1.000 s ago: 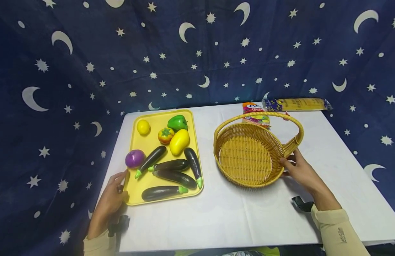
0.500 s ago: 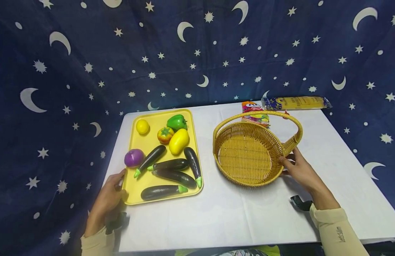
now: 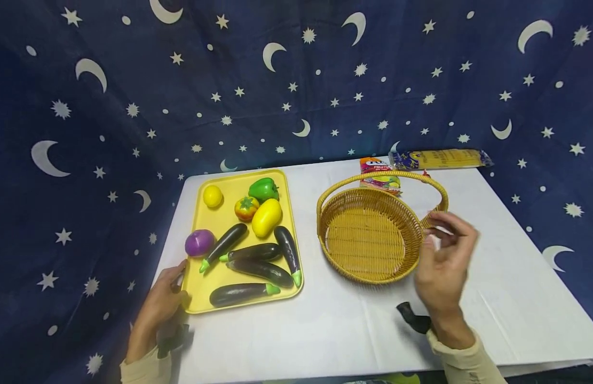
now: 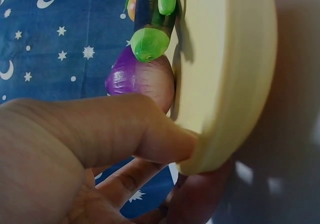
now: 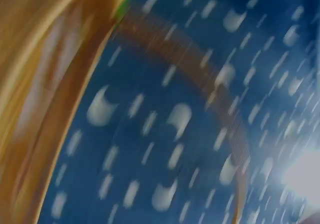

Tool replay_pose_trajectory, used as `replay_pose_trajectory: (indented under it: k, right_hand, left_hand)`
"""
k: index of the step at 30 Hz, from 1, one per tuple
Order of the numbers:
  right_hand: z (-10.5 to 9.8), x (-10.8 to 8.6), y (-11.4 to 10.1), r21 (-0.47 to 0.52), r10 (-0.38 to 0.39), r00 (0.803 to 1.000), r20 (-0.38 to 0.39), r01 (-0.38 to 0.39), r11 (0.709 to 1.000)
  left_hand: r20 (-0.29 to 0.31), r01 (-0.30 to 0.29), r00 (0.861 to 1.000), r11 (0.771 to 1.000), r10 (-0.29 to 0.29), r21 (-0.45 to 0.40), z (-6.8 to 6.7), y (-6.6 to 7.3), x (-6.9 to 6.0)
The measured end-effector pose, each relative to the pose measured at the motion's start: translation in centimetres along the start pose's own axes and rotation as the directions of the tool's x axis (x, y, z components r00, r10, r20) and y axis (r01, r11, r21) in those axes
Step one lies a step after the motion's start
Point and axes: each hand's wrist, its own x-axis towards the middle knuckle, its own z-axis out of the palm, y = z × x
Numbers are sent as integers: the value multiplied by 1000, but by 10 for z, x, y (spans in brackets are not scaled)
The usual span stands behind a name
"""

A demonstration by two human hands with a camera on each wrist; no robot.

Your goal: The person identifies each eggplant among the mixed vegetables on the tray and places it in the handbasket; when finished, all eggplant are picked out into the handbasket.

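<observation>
My left hand (image 3: 159, 298) pinches the lower left rim of a yellow tray (image 3: 214, 220); the left wrist view shows the thumb on top of the rim. On the tray lie several dark eggplants (image 3: 240, 294), a purple onion-like vegetable (image 3: 199, 243), a lemon (image 3: 212, 196), a green bell pepper (image 3: 263, 189), a red-yellow tomato (image 3: 246, 208) and a yellow mango (image 3: 266, 218). My right hand (image 3: 442, 269) is raised by the right side of a wicker basket (image 3: 365, 242), fingers loosely bent, holding nothing visible. The right wrist view is blurred, with the basket handle (image 5: 227, 104) arching across it.
Behind the basket lie a colourful fruit snack bag (image 3: 380, 181) and a long packet of dry noodles (image 3: 442, 159). A white cloth covers the table (image 3: 334, 330). A dark blue curtain (image 3: 258, 64) with moons and stars hangs at the back and sides.
My right hand has let go of the basket's right side and moved up and slightly left. The left hand keeps its grip on the tray. The basket and tray stay about where they were.
</observation>
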Motion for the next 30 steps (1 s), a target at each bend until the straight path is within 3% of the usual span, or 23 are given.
replay_pose_trajectory:
  k: [1,2,3,4,5,7,9,11,12,13,15,17,19,22,24,26,30]
  right_hand:
    - [16,-8,-4,65,-43,993,107,36,997]
    - [32,-17,-6,88,-57,970,235,38,995]
    - [47,-26,-8,73,-62,926,373,38,997]
    - [62,-35,-8,29,-57,861,506,49,998]
    - [78,-44,-8,-9,-40,776,629,59,998]
    - [107,-59,-6,-79,3,573,819,109,991]
    - [133,-70,-3,-90,9,364,931,205,975]
    - [158,-82,0,-55,-2,178,984,314,948]
    - [169,-87,0,-35,-3,103,995,367,929]
    - [180,-94,1,-7,-12,41,999,426,905]
    - [198,-106,1,37,-15,-47,999,511,859]
    - [210,-117,3,58,-1,-101,995,558,828]
    - [215,-124,5,73,-7,-111,994,605,793]
    - [218,-130,8,65,-1,-96,995,668,741]
    - [219,-133,10,49,1,-70,998,698,715]
    - [221,-134,11,32,4,-49,999,706,707]
    - [223,-137,15,7,12,-24,1000,685,729]
  left_hand:
    - [1,7,1000,1000,-7,0,0,-1,-1]
    - [5,13,1000,1000,-13,-6,0,-2,-2]
    - [4,13,1000,1000,-13,-8,0,-3,-3]
    - [4,15,1000,1000,-15,-11,0,-3,-4]
    - [3,12,1000,1000,-12,-14,1,-4,-4]
    - [6,2,1000,1000,-2,-21,1,-4,-5]
    - [4,-15,1000,1000,15,-15,2,-4,-5]
    - [3,-26,1000,1000,26,-11,3,-3,-5]
    - [4,-29,1000,1000,29,-10,3,-3,-4]
    - [4,-27,1000,1000,27,-10,3,-2,-4]
    - [8,-12,1000,1000,12,-16,3,-2,-4]
    - [18,1,1000,1000,-1,-25,3,-2,-5]
    - [27,17,1000,999,-16,-32,4,-3,-4]
    - [25,14,1000,1000,-14,-22,4,-2,-5]
    - [18,11,1000,1000,-11,-14,4,-1,-5]
    - [14,10,1000,1000,-10,-4,4,0,-5]
    - [16,29,999,999,-29,15,3,0,-4]
